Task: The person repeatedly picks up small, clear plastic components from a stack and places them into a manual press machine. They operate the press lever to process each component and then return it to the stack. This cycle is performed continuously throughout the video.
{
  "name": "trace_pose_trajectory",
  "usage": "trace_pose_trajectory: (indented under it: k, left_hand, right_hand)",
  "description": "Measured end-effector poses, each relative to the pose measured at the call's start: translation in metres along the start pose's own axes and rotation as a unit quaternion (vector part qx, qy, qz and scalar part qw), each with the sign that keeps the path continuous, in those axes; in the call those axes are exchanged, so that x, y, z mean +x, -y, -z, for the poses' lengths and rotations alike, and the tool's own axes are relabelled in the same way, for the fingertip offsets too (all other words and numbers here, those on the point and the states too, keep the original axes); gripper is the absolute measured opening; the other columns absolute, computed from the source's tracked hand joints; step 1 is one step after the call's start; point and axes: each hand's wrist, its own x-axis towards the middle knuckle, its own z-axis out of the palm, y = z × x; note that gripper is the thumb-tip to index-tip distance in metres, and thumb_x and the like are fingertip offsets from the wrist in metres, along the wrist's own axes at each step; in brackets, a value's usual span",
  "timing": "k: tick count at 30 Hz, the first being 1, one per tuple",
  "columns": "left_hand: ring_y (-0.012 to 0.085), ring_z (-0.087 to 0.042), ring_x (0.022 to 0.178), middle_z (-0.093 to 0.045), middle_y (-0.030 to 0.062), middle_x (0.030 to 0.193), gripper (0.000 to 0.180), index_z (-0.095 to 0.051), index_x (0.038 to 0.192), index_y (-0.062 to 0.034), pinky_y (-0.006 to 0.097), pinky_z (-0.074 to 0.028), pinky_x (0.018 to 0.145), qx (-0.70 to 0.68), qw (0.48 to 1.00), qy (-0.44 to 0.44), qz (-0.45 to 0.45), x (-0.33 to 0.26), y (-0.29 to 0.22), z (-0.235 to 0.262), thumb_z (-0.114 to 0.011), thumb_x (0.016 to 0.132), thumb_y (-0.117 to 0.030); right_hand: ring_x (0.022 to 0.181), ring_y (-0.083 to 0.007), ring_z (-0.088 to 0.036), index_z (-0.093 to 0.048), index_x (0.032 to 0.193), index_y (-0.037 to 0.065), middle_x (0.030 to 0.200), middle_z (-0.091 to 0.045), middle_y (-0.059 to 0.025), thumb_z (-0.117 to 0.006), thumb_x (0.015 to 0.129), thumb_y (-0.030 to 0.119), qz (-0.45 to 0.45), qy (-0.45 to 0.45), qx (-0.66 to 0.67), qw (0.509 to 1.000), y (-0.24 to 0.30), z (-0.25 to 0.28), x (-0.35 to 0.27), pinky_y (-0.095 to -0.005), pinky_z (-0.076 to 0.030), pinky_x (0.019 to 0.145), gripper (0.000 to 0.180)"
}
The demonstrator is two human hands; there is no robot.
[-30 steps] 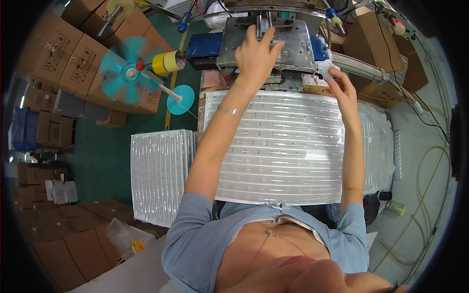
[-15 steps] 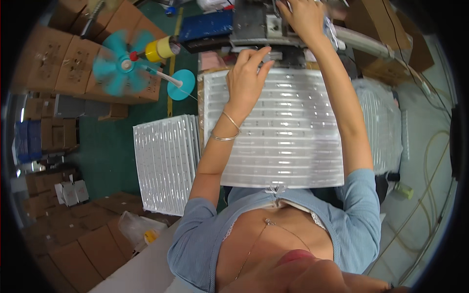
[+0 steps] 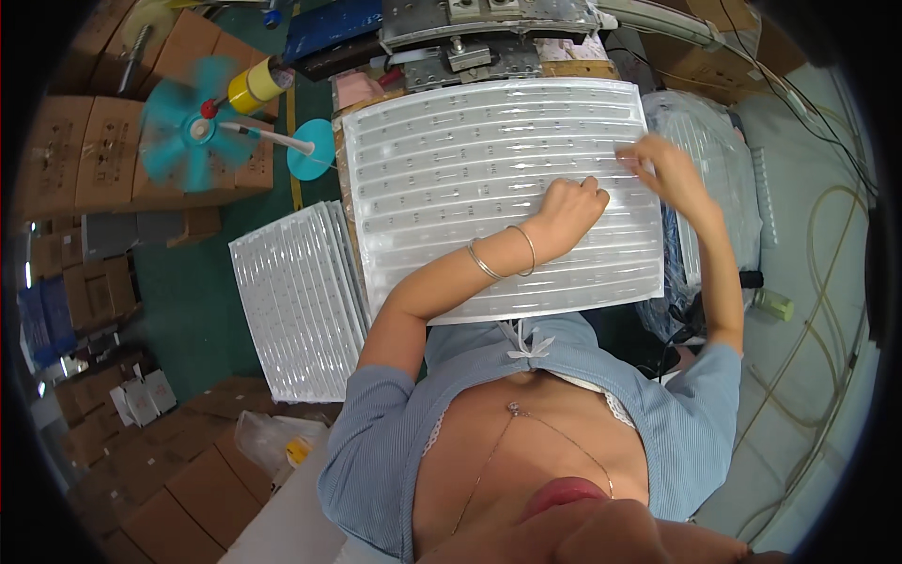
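A large white plastic panel (image 3: 423, 246) with long raised rows and small marks lies across the bench before me, its near edge by my lap. My left hand (image 3: 571, 216) is over the right half of the panel, fingers curled in and closed. Whatever may be in them is hidden. At the panel's right edge is my right hand (image 3: 665, 174), with bent fingers drawn together pointing left. Anything between these fingers is too small to make out. Beyond the panel's far edge stands a metal press fixture (image 3: 470, 58) with a small block on it.
A stack of similar white panels (image 3: 296, 310) leans at the left. Plastic-wrapped panels (image 3: 719, 188) stand at the right. A turquoise fan (image 3: 199, 130) is spinning at the far left near cardboard boxes (image 3: 103, 150). Pale hoses (image 3: 813, 310) run over the floor at right.
Both hands have come back from the metal fixture at the far side to the panel's right part. The left hand has gone from spread fingers to curled ones. My view has shifted somewhat.
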Motion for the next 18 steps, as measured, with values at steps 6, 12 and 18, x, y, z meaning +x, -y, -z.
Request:
trace_pose_trajectory:
  k: [6,12,18]
  left_hand:
    - [0.0236,-0.059,0.068,-0.053,0.009,0.083,0.026,-0.05,0.099,-0.0051,0.036,-0.045,0.059,-0.02,0.998,-0.049,0.038,-0.001,-0.012,-0.001,-0.055,0.073,-0.005]
    - [0.0233,-0.053,0.078,-0.049,0.0097,0.085,0.022,-0.048,0.097,-0.0029,0.033,-0.043,0.066,-0.069,0.994,-0.087,0.023,0.008,-0.022,-0.008,-0.052,0.075,-0.005]
    - [0.0209,-0.052,0.081,-0.052,0.006,0.082,0.013,-0.054,0.086,-0.0059,0.034,-0.04,0.078,-0.037,0.99,-0.122,-0.056,0.029,-0.031,-0.016,-0.053,0.074,-0.004]
  right_hand:
    - [0.083,-0.0272,-0.058,-0.063,0.085,0.01,0.089,-0.059,-0.0074,-0.061,0.072,0.0,-0.016,0.052,-0.075,0.996,0.004,-0.019,-0.053,-0.0368,-0.048,0.072,0.016]
    - [0.08,-0.0228,-0.058,-0.054,0.089,0.003,0.087,-0.057,-0.0081,-0.06,0.074,0.003,-0.103,-0.049,0.115,0.987,-0.022,-0.009,-0.043,-0.0307,-0.046,0.068,0.016]
    - [0.073,-0.0119,-0.056,-0.053,0.093,0.002,0.096,-0.058,-0.006,-0.058,0.081,0.008,-0.202,-0.215,0.258,0.92,-0.043,-0.001,-0.024,-0.0247,-0.046,0.066,0.014]
